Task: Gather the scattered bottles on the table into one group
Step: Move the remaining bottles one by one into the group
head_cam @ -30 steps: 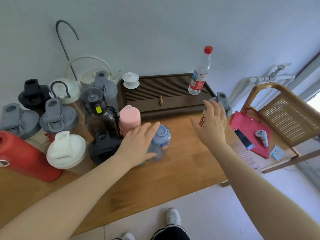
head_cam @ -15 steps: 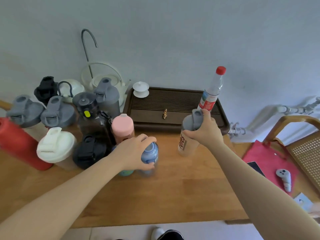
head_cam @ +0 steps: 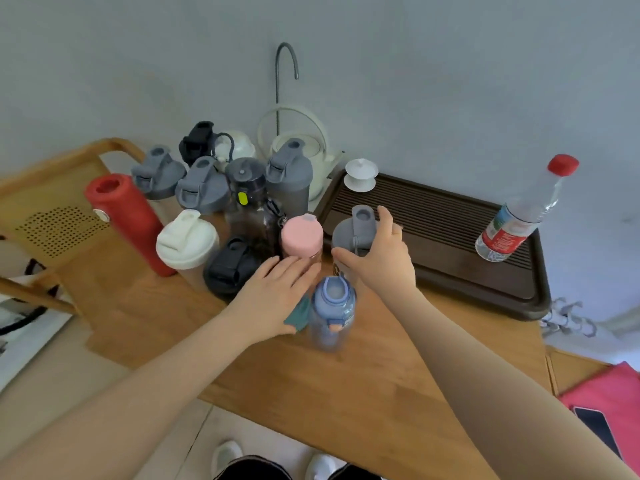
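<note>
- Your right hand (head_cam: 375, 263) is gripping the grey-lidded shaker bottle (head_cam: 349, 233); be setting it down upright beside the pink-lidded bottle (head_cam: 301, 235).
- Your left hand (head_cam: 273, 296) is lying open, steadying the blue bottle (head_cam: 333, 311).

The single head-worn wide-angle camera looks forward and steeply down, close above the table (head_cam: 363, 393), toward the wall (head_cam: 415, 64).

The bench (head_cam: 363, 386) is smooth, light wood with a soft sheen. The slatted tea tray (head_cam: 450, 244) at far right is dark, matt wood. On it the water bottle (head_cam: 519, 216) is clear glossy plastic with a paper label. The red flask (head_cam: 128, 220) looks matt, the shaker lids (head_cam: 201, 188) dull grey plastic, the kettle (head_cam: 311, 150) glossy white.
</note>
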Demonstrator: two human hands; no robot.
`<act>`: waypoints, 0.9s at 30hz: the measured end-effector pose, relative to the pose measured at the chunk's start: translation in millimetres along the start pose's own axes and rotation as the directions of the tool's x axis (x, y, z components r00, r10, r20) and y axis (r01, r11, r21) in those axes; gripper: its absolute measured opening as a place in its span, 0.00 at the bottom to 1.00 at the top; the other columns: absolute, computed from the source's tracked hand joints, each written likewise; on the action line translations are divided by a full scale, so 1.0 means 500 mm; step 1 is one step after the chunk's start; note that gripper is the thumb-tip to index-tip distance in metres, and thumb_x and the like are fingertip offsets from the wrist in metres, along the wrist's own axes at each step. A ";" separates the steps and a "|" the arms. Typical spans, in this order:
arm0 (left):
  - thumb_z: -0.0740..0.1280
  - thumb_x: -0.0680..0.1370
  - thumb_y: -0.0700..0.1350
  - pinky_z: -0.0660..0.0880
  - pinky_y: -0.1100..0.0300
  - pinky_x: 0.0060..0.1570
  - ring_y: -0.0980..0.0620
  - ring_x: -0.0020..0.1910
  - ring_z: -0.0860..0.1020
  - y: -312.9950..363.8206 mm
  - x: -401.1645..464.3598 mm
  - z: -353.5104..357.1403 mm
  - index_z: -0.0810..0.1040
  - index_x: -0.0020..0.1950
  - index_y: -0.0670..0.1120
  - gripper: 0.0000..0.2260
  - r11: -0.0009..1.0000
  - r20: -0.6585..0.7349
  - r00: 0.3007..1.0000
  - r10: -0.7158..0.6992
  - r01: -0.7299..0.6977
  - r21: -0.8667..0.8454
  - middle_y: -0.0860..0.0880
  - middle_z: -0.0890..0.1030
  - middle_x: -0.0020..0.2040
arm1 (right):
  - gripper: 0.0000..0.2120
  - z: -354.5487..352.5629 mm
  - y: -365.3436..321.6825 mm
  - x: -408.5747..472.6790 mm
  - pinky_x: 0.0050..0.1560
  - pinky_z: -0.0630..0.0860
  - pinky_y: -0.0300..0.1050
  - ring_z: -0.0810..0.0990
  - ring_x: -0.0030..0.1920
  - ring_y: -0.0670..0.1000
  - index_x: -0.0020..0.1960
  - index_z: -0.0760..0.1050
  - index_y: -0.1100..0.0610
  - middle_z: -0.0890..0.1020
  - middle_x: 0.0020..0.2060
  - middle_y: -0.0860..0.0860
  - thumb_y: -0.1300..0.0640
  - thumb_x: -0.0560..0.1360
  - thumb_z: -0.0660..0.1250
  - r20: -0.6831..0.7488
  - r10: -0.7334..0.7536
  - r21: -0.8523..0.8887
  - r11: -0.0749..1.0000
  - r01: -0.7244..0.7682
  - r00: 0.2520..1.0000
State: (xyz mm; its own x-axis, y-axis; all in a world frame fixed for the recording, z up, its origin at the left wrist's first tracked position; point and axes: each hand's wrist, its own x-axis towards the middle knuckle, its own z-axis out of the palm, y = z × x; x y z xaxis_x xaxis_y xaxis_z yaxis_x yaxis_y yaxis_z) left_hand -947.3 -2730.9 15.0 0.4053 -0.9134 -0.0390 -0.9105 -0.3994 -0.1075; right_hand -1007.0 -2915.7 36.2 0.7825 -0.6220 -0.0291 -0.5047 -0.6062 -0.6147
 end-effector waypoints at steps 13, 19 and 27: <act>0.82 0.45 0.52 0.80 0.56 0.39 0.47 0.45 0.81 -0.016 0.032 0.025 0.71 0.55 0.44 0.42 0.996 -0.082 0.996 -0.042 0.048 0.079 0.44 0.80 0.50 | 0.28 0.014 -0.008 -0.111 0.67 0.64 0.56 0.62 0.71 0.60 0.69 0.62 0.54 0.64 0.71 0.58 0.52 0.72 0.66 0.494 -0.508 -0.404 0.584 0.704 0.705; 0.82 0.49 0.49 0.80 0.53 0.42 0.45 0.49 0.80 -0.022 0.047 0.031 0.72 0.59 0.43 0.41 0.998 -0.092 0.995 -0.030 0.036 0.060 0.43 0.79 0.53 | 0.27 0.031 0.020 -0.104 0.49 0.79 0.53 0.80 0.52 0.59 0.55 0.77 0.55 0.82 0.52 0.57 0.53 0.58 0.77 0.297 -0.536 -0.528 0.597 0.604 0.790; 0.77 0.60 0.51 0.70 0.51 0.63 0.46 0.63 0.75 -0.071 -0.009 0.031 0.67 0.66 0.44 0.37 0.988 -0.302 0.942 0.149 -0.128 0.090 0.44 0.77 0.63 | 0.21 0.061 -0.007 -0.130 0.67 0.58 0.55 0.67 0.65 0.56 0.54 0.75 0.56 0.81 0.57 0.55 0.48 0.64 0.71 0.067 -0.765 -0.575 0.495 0.652 0.640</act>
State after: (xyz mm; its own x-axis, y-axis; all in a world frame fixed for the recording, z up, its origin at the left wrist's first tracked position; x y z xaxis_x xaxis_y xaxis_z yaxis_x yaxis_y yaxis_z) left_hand -915.3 -2711.5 3.4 0.2206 -0.9435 0.2471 -0.9436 -0.2705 -0.1907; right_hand -1044.8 -2858.2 16.1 0.9116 0.0986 0.3990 0.0503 -0.9903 0.1298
